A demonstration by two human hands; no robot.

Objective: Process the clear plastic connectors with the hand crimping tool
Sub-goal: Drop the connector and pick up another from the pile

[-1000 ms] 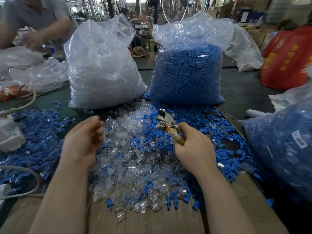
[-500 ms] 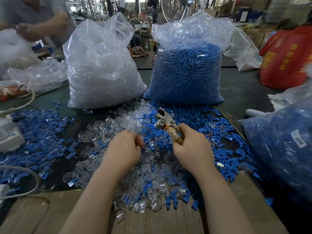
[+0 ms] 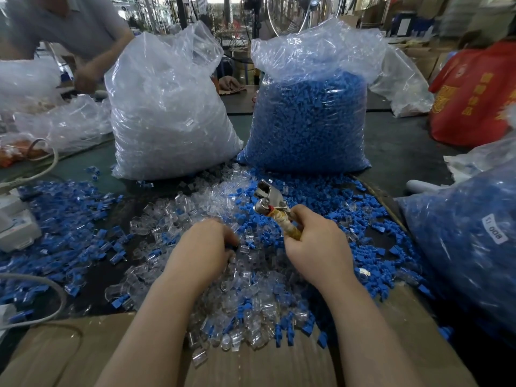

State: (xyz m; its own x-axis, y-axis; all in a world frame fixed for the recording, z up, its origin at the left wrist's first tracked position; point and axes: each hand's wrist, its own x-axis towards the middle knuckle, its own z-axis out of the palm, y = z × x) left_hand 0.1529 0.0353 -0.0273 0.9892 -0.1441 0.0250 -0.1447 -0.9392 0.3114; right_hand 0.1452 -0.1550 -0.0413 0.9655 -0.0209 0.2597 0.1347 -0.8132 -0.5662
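Observation:
A heap of loose clear plastic connectors (image 3: 195, 208) mixed with blue pieces (image 3: 321, 196) covers the table in front of me. My right hand (image 3: 315, 244) grips the tape-wrapped handle of the hand crimping tool (image 3: 272, 202), whose metal head points up and away over the pile. My left hand (image 3: 203, 247) lies knuckles up on the clear connectors just left of the tool, fingers curled down into the pile. What the fingertips hold is hidden.
Two big bags stand behind the pile: clear connectors (image 3: 167, 113) on the left, blue pieces (image 3: 310, 118) on the right. Another bag of blue parts (image 3: 469, 247) lies at the right, a red bag (image 3: 474, 96) beyond. Cardboard (image 3: 279, 367) lines the near edge. Cables and a white box (image 3: 16, 224) lie left; a person (image 3: 69, 26) works at far left.
My left hand swept from the left side of the pile to its middle, close beside the tool. The right hand and tool stayed almost still.

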